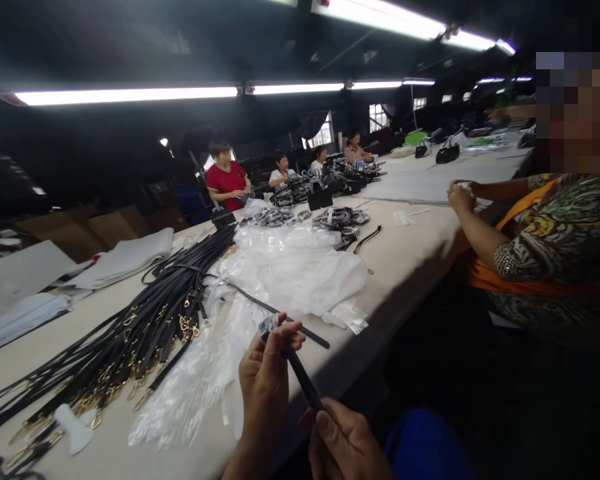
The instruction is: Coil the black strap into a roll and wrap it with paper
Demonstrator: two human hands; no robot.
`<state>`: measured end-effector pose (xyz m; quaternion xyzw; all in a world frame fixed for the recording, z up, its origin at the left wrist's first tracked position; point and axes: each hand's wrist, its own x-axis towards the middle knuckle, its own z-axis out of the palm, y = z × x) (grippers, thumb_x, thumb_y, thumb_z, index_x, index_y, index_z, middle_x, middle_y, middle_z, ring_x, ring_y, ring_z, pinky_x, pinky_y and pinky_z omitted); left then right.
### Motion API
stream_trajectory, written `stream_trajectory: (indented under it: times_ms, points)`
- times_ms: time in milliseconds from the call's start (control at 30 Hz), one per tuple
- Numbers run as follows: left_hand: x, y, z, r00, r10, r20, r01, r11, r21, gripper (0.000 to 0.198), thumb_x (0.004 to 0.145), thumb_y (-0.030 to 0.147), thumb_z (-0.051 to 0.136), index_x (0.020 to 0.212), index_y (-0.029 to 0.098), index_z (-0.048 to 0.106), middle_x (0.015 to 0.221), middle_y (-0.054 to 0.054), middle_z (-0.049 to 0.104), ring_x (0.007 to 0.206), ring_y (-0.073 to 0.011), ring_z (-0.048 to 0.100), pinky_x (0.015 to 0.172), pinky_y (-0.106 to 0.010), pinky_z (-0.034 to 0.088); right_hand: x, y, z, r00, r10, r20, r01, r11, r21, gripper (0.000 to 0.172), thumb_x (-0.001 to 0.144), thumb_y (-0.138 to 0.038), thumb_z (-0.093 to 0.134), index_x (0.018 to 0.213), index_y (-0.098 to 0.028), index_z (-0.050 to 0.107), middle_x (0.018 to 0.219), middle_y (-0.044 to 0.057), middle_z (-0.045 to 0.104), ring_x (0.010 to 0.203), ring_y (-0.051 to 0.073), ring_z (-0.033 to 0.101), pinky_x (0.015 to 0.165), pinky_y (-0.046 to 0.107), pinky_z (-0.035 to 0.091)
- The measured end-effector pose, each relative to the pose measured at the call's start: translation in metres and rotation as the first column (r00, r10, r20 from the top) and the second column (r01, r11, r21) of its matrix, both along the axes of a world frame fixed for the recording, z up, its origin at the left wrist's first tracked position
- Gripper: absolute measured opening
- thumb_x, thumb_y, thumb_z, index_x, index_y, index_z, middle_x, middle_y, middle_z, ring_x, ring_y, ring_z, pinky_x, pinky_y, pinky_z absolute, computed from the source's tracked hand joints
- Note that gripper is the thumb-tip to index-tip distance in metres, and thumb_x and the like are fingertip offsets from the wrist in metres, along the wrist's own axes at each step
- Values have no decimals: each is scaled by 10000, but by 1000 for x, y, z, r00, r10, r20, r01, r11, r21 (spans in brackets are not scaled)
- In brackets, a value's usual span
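Note:
My left hand [266,373] is closed around the upper end of a black strap [300,377], pinching a piece of clear wrap at its tip. My right hand [347,443] grips the same strap lower down, near the bottom edge of the view. Both hands are held just off the front edge of the long table [415,247]. To the left lies a big bundle of black straps with gold clasps [145,333]. A heap of clear plastic bags [290,273] lies right behind my left hand, with another black strap across it.
A person in a patterned top with an orange apron [545,253] works at my right. Several other people sit along the far side, one in a red shirt [227,180]. Coiled wrapped straps [340,220], folded white cloth [125,260] and black bags [447,153] lie on the table.

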<state>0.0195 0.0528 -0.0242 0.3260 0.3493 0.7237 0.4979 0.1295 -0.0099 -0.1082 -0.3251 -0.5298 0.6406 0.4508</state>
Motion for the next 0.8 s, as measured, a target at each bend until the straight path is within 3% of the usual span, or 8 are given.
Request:
stream_trajectory:
  times_ms: [167,267,367,533,600,667,733,800]
  points:
    - [-4,-1,7,982,-19,186,35,996,-83,155,865,167,647,973,67,698,995,-118,714,735,-101,669,728,-161,578,8,-2,8,992,-114,-53,111,992,-59,557,934,-633,406,934,-107,588,586,20,581,395,54,369,412,185,258]
    - [-13,-7,21,939,-71,336,142,972,-190,230,944,69,444,998,0,657,974,-157,697,729,-100,653,700,-164,588,12,-3,4,980,-201,9,201,977,-67,506,944,-596,429,933,-117,592,582,-3,540,431,58,357,440,196,253]
    - [-19,-16,31,928,-46,371,152,953,-263,232,945,41,407,1027,-33,611,966,-187,683,708,-111,645,666,-177,597,19,0,-5,961,-267,69,271,960,-63,474,945,-576,442,955,-130,603,587,-14,504,463,73,351,449,210,246]
    - [-22,-23,31,903,-5,429,154,937,-314,197,942,34,421,1051,-8,579,995,-188,669,674,-80,619,642,-154,582,26,0,-17,905,-380,190,358,923,141,398,950,-518,466,943,-158,637,609,-14,484,535,101,426,495,216,327]
    - [-21,-19,22,927,35,373,87,948,-306,161,926,30,462,1000,17,604,1049,-183,672,719,-83,634,684,-158,579,23,-4,-16,910,-360,204,328,928,175,391,951,-508,469,935,-160,644,598,-13,490,555,107,456,527,215,354]
    - [-19,-12,7,966,82,246,-13,963,-271,115,904,68,540,963,36,633,1094,-165,677,750,-81,641,727,-154,564,16,-9,-12,947,-271,171,259,962,92,422,947,-532,464,952,-146,635,576,-16,501,514,95,439,499,209,330]
    - [-16,-6,-13,987,151,48,-140,973,-186,151,896,164,603,1004,68,647,1082,-129,695,752,-75,639,758,-154,541,11,-11,-9,984,-149,97,155,987,-49,479,931,-575,472,970,-120,617,552,-18,515,442,68,380,447,200,263]
    - [-14,-3,-33,953,204,-222,-221,974,-54,240,903,267,611,1092,120,633,1050,-94,708,768,-90,644,782,-186,527,10,-11,-5,997,-71,15,72,985,-156,513,911,-599,497,967,-100,602,538,-17,525,403,49,338,424,193,216]
